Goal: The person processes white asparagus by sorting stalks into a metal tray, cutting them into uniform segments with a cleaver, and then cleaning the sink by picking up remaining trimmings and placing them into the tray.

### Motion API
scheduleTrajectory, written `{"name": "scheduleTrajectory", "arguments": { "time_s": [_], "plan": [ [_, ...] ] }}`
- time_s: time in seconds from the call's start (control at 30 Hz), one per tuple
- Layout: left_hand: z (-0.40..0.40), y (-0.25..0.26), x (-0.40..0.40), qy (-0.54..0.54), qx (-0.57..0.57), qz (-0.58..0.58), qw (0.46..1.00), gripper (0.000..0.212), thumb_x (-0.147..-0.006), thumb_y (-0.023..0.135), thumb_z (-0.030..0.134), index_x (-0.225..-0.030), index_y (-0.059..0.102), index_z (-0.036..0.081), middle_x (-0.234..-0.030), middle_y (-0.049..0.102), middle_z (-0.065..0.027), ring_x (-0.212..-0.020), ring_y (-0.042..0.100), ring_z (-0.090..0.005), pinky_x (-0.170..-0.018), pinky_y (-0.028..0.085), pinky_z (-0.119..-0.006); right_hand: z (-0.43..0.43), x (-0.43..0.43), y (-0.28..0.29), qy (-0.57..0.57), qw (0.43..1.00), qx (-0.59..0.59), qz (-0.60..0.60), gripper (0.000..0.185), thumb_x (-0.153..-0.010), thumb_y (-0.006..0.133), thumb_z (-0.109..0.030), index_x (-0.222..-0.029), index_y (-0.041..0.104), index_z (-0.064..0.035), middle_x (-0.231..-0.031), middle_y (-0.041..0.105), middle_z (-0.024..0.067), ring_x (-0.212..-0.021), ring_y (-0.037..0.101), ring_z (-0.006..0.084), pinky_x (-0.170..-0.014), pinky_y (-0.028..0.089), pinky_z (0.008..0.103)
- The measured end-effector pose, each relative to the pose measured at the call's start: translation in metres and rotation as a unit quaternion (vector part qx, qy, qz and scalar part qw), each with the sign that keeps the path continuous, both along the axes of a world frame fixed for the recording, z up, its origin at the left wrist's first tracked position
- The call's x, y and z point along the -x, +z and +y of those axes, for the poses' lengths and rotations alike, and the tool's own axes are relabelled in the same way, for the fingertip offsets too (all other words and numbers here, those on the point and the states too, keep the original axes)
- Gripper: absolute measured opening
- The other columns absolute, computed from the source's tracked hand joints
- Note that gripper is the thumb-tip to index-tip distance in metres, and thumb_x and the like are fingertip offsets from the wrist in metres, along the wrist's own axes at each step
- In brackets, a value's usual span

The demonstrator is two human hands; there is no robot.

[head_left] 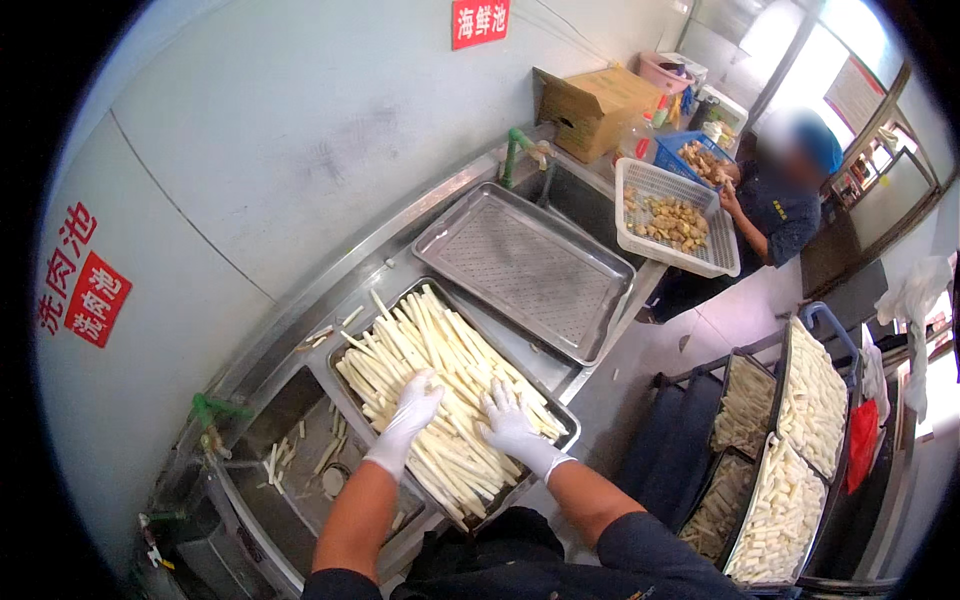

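A deep metal tray (568, 424) stands before me, heaped with long, pale peeled vegetable stalks (431, 330). Most of the stalks lie roughly parallel, and a few poke past the tray's upper left rim. Wearing a white glove, my left hand (412, 412) is on the left part of the heap; whether its fingers grip any stalks cannot be told. My right hand (511, 426), gloved likewise, rests on the right part of the heap with its fingers spread.
Beyond lies a perforated metal tray (525, 270). At left, a sink (300, 427) holds stalk scraps. A co-worker (780, 195) handles ginger by a white basket (724, 251) and blue basket (667, 154). A cart with several trays of cut pieces (776, 510) stands at right.
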State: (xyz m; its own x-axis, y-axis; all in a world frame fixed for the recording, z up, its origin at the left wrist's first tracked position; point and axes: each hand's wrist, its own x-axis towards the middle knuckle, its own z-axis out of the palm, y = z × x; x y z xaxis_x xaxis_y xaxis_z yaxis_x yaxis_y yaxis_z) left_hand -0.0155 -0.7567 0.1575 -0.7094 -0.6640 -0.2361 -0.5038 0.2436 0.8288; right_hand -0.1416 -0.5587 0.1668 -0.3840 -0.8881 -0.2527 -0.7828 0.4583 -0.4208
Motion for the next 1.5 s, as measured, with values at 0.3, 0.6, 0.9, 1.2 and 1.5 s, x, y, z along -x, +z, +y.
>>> {"name": "scheduleTrajectory", "arguments": {
  "time_s": [0.3,0.6,0.9,1.2,1.5],
  "plan": [
    [-0.015,-0.034,-0.284,0.369,-0.192,0.186,0.890,0.031,-0.093,0.061,0.008,-0.122,0.062,-0.003,-0.107,0.068,-0.0098,-0.098,0.063,-0.0179,-0.090,0.050,-0.031,-0.013,-0.139,0.012,0.113,0.962,0.239,-0.063,0.057,-0.089,0.060,-0.022,-0.142,0.047,-0.0032,-0.151,0.036,0.0284,-0.140,0.035,0.0473,-0.116,0.030,0.0518],
    [-0.015,-0.156,-0.464,0.399,-0.302,-0.044,0.865,0.042,-0.084,0.063,0.011,-0.124,0.060,-0.002,-0.114,0.068,-0.0247,-0.105,0.066,-0.0376,-0.096,0.050,-0.042,0.012,-0.188,-0.049,0.082,0.984,0.094,0.130,0.075,-0.081,0.063,-0.009,-0.151,0.037,-0.0074,-0.157,0.025,0.0302,-0.145,0.023,0.0518,-0.117,0.025,0.0579],
    [-0.157,-0.234,-0.532,0.272,0.082,-0.258,0.924,0.069,-0.079,0.061,0.000,-0.144,0.038,-0.003,-0.138,0.048,-0.0285,-0.123,0.051,-0.0445,-0.106,0.042,-0.047,0.016,-0.194,-0.055,0.082,0.985,0.041,0.149,0.081,-0.086,0.065,-0.023,-0.157,0.027,-0.0112,-0.161,0.012,0.0311,-0.148,0.012,0.0520,-0.119,0.013,0.0614],
    [-0.243,-0.279,-0.479,0.146,0.209,-0.332,0.908,0.058,-0.081,0.076,0.031,-0.124,0.048,0.005,-0.121,0.061,-0.0206,-0.115,0.057,-0.0386,-0.097,0.044,-0.051,0.017,-0.187,-0.062,0.085,0.980,0.017,0.177,0.082,-0.088,0.064,-0.022,-0.158,0.024,-0.0085,-0.161,0.010,0.0333,-0.147,0.013,0.0539,-0.118,0.014,0.0613],
    [-0.208,-0.259,-0.463,0.210,0.094,-0.331,0.915,0.041,-0.084,0.066,0.023,-0.119,0.057,0.005,-0.110,0.065,-0.0250,-0.103,0.062,-0.0436,-0.091,0.047,-0.054,0.021,-0.190,-0.062,0.084,0.984,0.013,0.158,0.085,-0.085,0.065,-0.017,-0.158,0.024,-0.0090,-0.161,0.009,0.0328,-0.148,0.010,0.0526,-0.118,0.012,0.0606]
  ]
}}
